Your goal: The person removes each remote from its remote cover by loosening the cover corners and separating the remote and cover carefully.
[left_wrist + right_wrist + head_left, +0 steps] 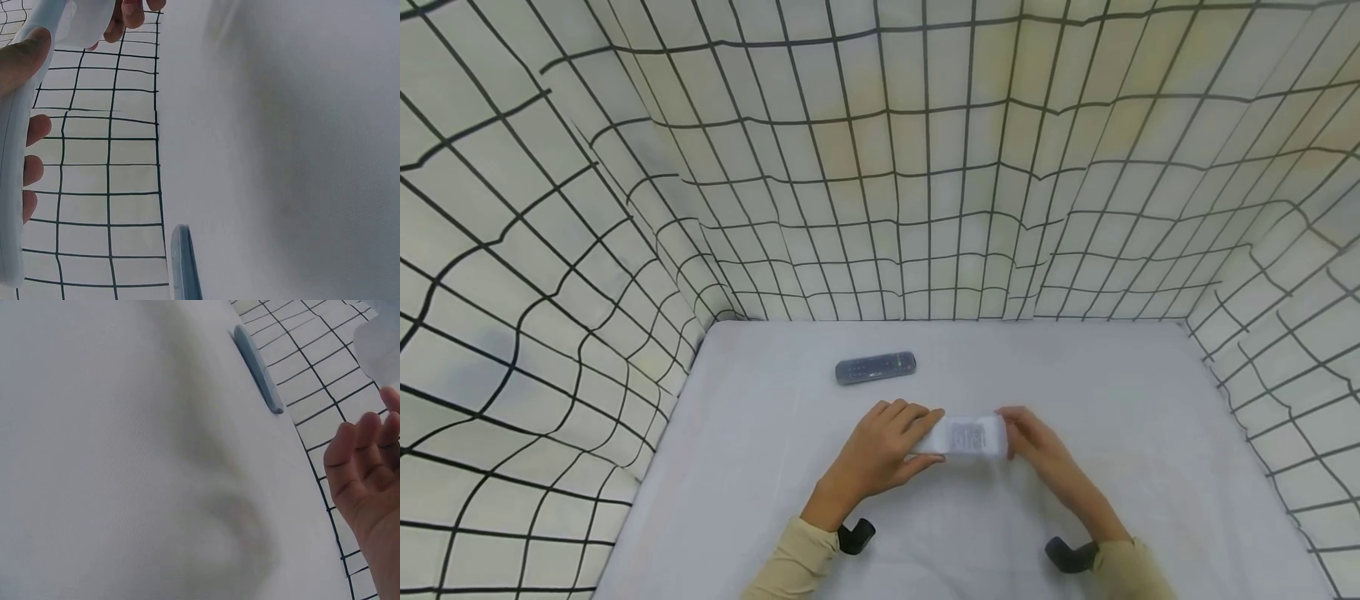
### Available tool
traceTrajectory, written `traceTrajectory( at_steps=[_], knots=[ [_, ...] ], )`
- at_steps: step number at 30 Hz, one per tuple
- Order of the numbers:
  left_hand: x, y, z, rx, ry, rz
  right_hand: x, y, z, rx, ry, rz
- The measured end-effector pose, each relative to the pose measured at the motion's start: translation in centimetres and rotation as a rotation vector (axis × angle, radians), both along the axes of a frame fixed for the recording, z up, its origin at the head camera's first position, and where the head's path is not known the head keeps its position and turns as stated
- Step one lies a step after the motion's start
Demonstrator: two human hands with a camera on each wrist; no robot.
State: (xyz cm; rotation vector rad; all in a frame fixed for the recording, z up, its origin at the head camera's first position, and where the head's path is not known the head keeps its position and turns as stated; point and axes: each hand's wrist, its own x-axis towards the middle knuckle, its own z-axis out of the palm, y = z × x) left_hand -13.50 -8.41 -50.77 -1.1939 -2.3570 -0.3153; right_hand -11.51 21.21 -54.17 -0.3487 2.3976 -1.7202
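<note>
A long, slim white object [967,435] with a grey printed label is held level above the white table. My left hand [883,446] grips its left part, thumb on the near side and fingers on the far side. At its other end, the fingers and thumb of my right hand [1037,437] pinch a whitish, partly see-through piece [87,25]. The left wrist view shows the object's long smooth edge [11,187] between thumb and fingertips. Its exact kind cannot be told. In the right wrist view, most of the object lies outside the picture.
A dark remote control [876,367] lies on the white tabletop [760,433], beyond the left hand. White walls with a black grid [925,208] rise at the back and both sides. Black camera mounts [856,537] sit at the wrists.
</note>
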Motion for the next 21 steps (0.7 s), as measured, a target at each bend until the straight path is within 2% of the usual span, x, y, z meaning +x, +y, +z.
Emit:
traceTrajectory(
  at_steps=[4,8,11,18,21],
  knots=[
    [-0.1,0.0,0.1,-0.002,-0.007,-0.02,-0.4,-0.1,0.3,-0.002,0.013,0.02],
    [-0.1,0.0,0.1,-0.01,-0.01,-0.044,-0.8,0.1,0.6,-0.013,0.085,0.102],
    [-0.1,0.0,0.1,-0.015,-0.007,-0.053,-1.0,0.2,0.8,-0.035,0.105,0.154],
    [-0.3,-0.2,0.2,-0.026,-0.007,-0.059,-1.2,0.4,1.2,-0.014,0.076,0.156],
    [-0.4,-0.3,0.3,-0.035,0.0,-0.066,-1.3,0.5,1.3,0.029,0.098,0.156]
  ],
)
